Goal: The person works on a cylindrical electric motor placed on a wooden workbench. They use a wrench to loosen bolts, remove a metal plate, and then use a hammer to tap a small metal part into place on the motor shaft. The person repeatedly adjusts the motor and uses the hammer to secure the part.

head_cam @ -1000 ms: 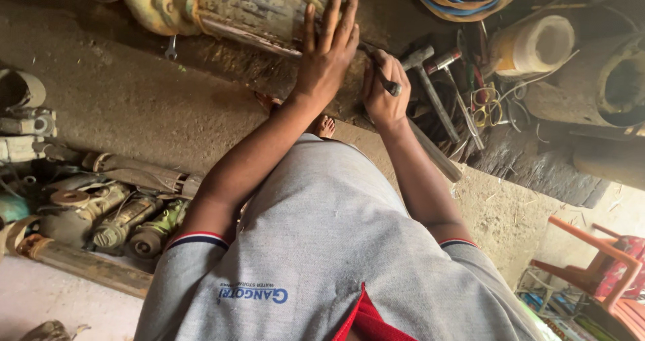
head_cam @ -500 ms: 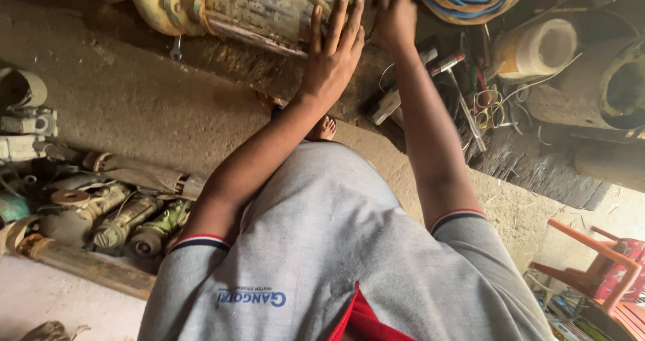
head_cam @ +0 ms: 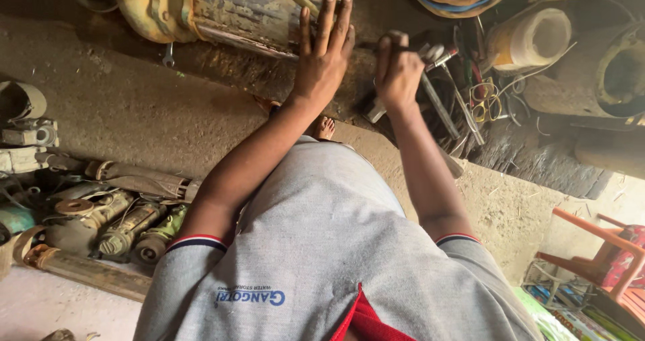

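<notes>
While your left hand [head_cam: 322, 62] lies flat and open on the heavy, rigid motor casing [head_cam: 228, 8], your right hand [head_cam: 398, 72] grips a thin dark tool [head_cam: 376, 46]; brace the casing's body.

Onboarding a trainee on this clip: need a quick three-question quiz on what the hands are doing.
1. True or false: the left hand lies flat, fingers spread, on the worn yellow motor housing.
2. What does the right hand grip? A) thin dark tool B) tape roll C) blue cable coil
3. Name the orange thing at lower right.

Key:
1. True
2. A, the thin dark tool; its kind is unclear
3. Plastic chair
</notes>
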